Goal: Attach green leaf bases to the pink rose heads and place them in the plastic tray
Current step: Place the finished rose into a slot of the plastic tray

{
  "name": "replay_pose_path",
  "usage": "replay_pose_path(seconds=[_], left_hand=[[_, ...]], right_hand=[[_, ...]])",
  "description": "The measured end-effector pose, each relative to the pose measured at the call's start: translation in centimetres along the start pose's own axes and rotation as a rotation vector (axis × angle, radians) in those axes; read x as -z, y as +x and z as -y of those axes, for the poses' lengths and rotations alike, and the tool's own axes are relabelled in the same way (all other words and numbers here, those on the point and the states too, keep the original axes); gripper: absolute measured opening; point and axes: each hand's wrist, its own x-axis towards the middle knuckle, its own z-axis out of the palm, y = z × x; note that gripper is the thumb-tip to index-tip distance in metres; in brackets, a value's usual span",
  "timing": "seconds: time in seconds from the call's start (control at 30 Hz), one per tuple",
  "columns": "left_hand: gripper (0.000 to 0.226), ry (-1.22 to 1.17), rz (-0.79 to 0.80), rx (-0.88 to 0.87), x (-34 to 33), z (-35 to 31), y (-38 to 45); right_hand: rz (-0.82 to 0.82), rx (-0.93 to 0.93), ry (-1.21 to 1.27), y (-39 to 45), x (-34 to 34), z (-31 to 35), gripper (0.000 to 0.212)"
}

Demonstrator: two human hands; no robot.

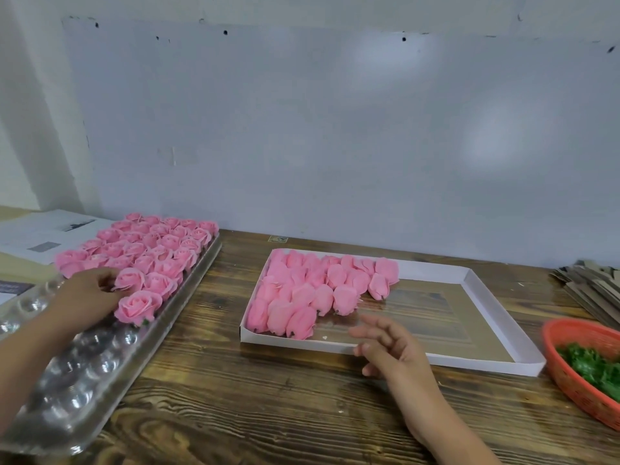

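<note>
At the wooden counter (pixel 235 380), my right hand (pixel 389 350) hovers nearest me, its fingers (pixel 372 325) loosely spread and holding nothing, just above the near rim of the white cardboard box (pixel 469 362). Beyond those fingertips, the unfinished pink rose heads (pixel 312 290) lie on their sides, packed into the box's left half. Well to the right of that hand, an orange basket (pixel 570 374) holds the green leaf bases (pixel 593 367). Across the counter, my left hand (pixel 89 295) rests over the clear plastic tray (pixel 84 391); its fingers (pixel 107 280) are curled against a rose (pixel 130 279) in the tray, though I cannot tell whether they pinch it. Another finished rose (pixel 138 306) sits just beside that hand, nearer me. Beyond my left fingers, rows of upright roses (pixel 157 245) fill the tray's far end. Papers (pixel 43 236) lie further left, and stacked cardboard (pixel 590 286) at far right.
</note>
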Motion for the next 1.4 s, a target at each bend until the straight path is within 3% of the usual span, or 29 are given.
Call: replay_pose_path(seconds=[0.17,0.3,0.5,0.67,1.07,1.17,1.27,1.4], left_hand=[[0.036,0.064,0.044,-0.005,0.1,-1.6,0.1],[0.028,0.049,0.089,0.024,0.6,-1.4,0.1],[0.025,0.21,0.102,0.032,0.5,-1.8,0.5],[0.015,0.138,0.121,0.092,0.4,-2.0,1.0],[0.046,0.106,0.167,0.126,1.0,-0.1,2.1],[0.06,0.059,0.116,0.078,1.2,1.0,1.6],[0.058,-0.013,-0.03,0.046,1.6,0.9,0.9],[0.052,0.008,-0.289,-0.125,0.4,-5.4,-3.3]], right_hand=[[0.0,0.007,0.004,0.0,0.0,0.1,0.037],[0.005,0.009,-0.005,0.0,-0.1,0.0,0.037],[-0.012,0.015,0.007,0.0,0.0,0.1,0.037],[-0.015,0.017,-0.001,0.0,-0.1,0.2,0.038],[-0.012,0.005,-0.017,0.1,-0.1,0.2,0.038],[-0.005,0.008,-0.037,0.0,-0.1,0.2,0.038],[-0.003,0.01,-0.053,0.0,-0.2,0.1,0.038],[-0.003,0.025,-0.088,-0.1,-0.4,0.1,0.039]])
